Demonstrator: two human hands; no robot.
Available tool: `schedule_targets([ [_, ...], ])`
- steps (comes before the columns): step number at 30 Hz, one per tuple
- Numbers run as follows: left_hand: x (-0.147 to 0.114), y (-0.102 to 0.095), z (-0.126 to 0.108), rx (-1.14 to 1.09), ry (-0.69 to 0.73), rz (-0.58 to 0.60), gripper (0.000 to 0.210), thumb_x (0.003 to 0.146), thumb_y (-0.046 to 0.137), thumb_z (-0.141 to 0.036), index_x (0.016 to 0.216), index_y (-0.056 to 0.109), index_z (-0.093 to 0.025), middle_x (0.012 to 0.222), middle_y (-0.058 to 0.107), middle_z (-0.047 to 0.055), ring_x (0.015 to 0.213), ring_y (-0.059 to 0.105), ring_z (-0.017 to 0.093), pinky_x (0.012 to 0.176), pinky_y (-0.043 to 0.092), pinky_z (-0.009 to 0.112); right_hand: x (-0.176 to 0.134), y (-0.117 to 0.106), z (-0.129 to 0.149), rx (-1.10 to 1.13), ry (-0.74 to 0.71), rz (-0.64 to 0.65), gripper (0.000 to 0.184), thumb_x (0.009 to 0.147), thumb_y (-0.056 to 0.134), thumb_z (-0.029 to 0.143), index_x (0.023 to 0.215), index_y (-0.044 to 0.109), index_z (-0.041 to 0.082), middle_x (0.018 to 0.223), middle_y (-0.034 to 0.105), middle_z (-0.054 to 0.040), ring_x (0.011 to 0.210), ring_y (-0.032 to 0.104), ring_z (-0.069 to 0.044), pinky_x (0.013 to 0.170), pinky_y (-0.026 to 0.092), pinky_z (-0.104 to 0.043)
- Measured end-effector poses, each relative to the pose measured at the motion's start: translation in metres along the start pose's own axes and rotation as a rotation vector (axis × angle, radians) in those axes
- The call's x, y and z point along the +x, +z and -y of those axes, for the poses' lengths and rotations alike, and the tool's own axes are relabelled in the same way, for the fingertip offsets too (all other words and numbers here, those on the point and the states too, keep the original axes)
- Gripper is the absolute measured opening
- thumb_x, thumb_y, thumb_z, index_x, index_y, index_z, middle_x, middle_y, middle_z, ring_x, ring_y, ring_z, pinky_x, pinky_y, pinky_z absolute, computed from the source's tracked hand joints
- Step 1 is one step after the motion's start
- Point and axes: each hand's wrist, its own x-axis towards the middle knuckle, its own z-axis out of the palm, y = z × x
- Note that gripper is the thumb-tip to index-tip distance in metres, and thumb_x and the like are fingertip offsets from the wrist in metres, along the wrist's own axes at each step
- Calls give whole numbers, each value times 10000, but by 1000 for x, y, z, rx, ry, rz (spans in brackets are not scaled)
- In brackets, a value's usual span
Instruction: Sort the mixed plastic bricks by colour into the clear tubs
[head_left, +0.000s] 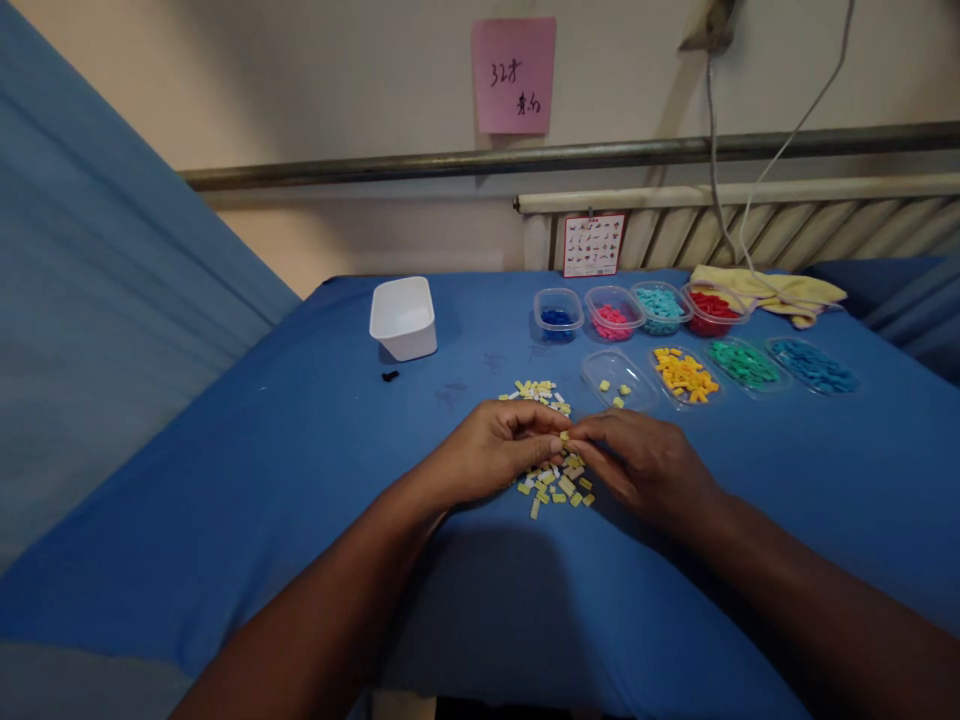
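Note:
My left hand (501, 447) and my right hand (649, 458) meet over the middle of the table. Between their thumbs and fingertips they pinch a small pale yellow toy brick (565, 438); its exact shape is partly hidden by the fingers. Under and around the hands lies a loose pile of pale yellow and white bricks (566, 484), partly covered by my left hand. Just beyond my right hand, a shallow clear tray (637, 384) holds a few pale yellow pieces (616, 402).
Clear tubs of dark blue (556, 318), pink (613, 321), light blue (660, 304) and red bricks (711, 310) stand behind trays of yellow (684, 375), green (742, 362) and teal ones (811, 366). At back left sit a white bin (405, 320) and a small black piece (390, 376). A yellow cloth (772, 288) lies back right.

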Motion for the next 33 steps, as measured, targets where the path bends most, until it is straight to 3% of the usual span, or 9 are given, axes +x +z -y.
schedule_targets([
  [6,2,3,0,-16,-19,-54,275,898,851,-318,1111,817,-149,934,808,73,820,732,138,794,568,275,0,-2,0,17,-31,58,145,1089,665,305,1216,698,242,1120,833,-84,999,793,-245,884,645,-409],
  [14,5,8,8,-36,-30,-87,292,854,879,-339,1055,831,-133,869,788,73,743,688,128,730,543,269,-4,5,-4,-66,-3,58,50,1063,646,263,1058,690,240,998,831,-67,861,794,-226,775,628,-361],
  [19,9,8,13,-22,-14,-114,344,853,861,-342,1118,789,-135,888,783,67,813,728,156,812,577,308,-2,2,-5,-83,8,55,64,1034,634,241,1033,697,231,955,824,-58,831,789,-224,761,613,-354],
  [22,8,-2,7,157,49,-225,366,909,796,-362,1206,773,-150,928,785,63,840,724,171,816,569,325,1,-11,-18,-148,86,-27,116,1057,617,290,1069,719,238,956,818,-69,824,781,-240,753,606,-373],
  [26,4,-24,-7,524,124,-364,315,982,709,-401,1186,790,-174,1092,799,86,944,726,211,849,561,357,-1,-30,-56,-312,214,-96,173,1063,614,352,1092,749,248,954,801,-93,856,760,-282,748,591,-415],
  [30,1,-37,-13,842,165,-359,275,1023,645,-376,1171,798,-202,1142,785,93,1036,721,244,937,550,403,-6,-32,-87,-345,244,-92,234,1060,582,333,1157,770,234,1033,808,-113,902,753,-305,783,607,-456],
  [33,0,-41,-14,958,166,-327,289,1039,608,-363,1184,799,-202,1155,774,103,1060,712,256,958,538,415,-8,-31,-92,-333,256,-134,251,1062,569,303,1194,770,230,1103,818,-116,973,767,-318,850,621,-488],
])
